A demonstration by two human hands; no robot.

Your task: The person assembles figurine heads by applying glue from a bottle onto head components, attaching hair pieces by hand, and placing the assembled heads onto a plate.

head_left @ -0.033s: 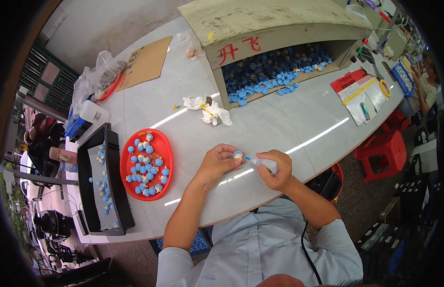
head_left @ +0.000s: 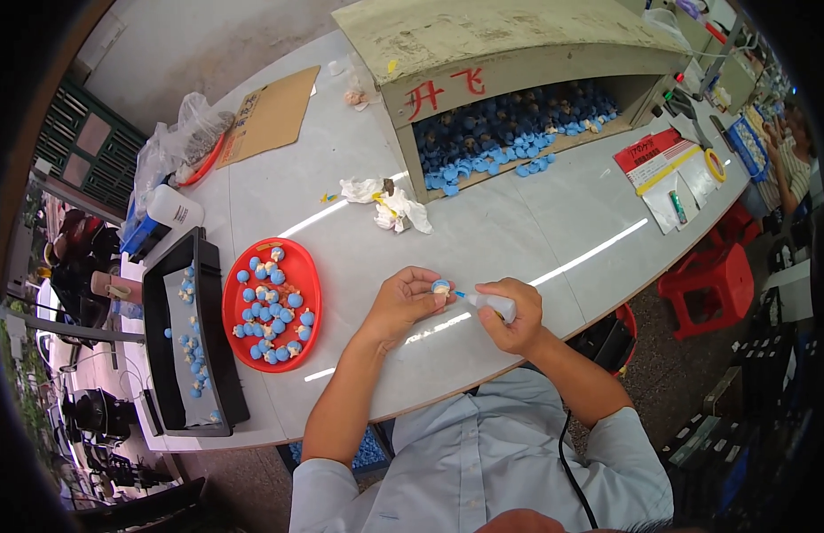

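Note:
Over the near middle of the table, my left hand (head_left: pixel 405 302) pinches a small figure head (head_left: pixel 442 288), blue on top and cream below. My right hand (head_left: pixel 517 313) is wrapped round a small translucent squeeze bottle (head_left: pixel 499 307). Its thin blue nozzle points left at the head, touching it or just short of it; which one I cannot tell. To the left, a round red tray (head_left: pixel 315 342) holds several similar blue and cream pieces. Beyond it a black rectangular tray (head_left: pixel 224 391) has more of them on a pale liner.
A beige box-like shelter (head_left: pixel 518 35) at the back covers a heap of blue pieces (head_left: pixel 492 155). Crumpled white tissue (head_left: pixel 399 211) lies before it. Cardboard (head_left: pixel 270 115) and a white bottle (head_left: pixel 175 209) stand left; papers (head_left: pixel 665 169) with a tape roll (head_left: pixel 714 163) lie right, beside a red stool (head_left: pixel 709 289).

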